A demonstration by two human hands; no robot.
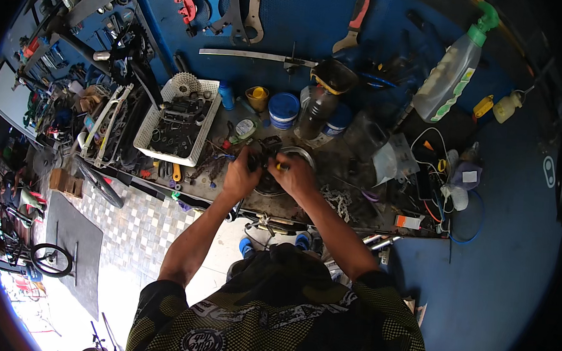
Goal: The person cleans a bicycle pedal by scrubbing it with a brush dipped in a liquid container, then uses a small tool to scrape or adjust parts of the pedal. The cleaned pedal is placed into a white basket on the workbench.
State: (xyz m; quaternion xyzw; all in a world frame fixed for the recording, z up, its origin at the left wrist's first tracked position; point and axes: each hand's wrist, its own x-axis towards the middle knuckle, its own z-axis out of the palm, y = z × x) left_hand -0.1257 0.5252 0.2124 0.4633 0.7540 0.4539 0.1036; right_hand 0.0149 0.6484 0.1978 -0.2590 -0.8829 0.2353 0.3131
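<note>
Over the workbench (213, 188), my hands work close together. My left hand (240, 175) is closed around a small dark part (254, 161) whose kind I cannot make out. In my right hand (297, 176), the fingers close on a tool with a yellow-and-black handle (282, 166); its tip is hidden. Under and behind the right hand lies a round, shiny metal dish (306, 155), largely covered by the hand. Dark greasy parts (270, 142) lie just beyond my fingers.
A white basket (140, 146) of metal parts stands left, near a blue tub (283, 109) and a dark bottle (316, 117). A chain (337, 202) lies to the right, before cables (428, 177). A spray bottle (450, 73) hangs on the blue wall above.
</note>
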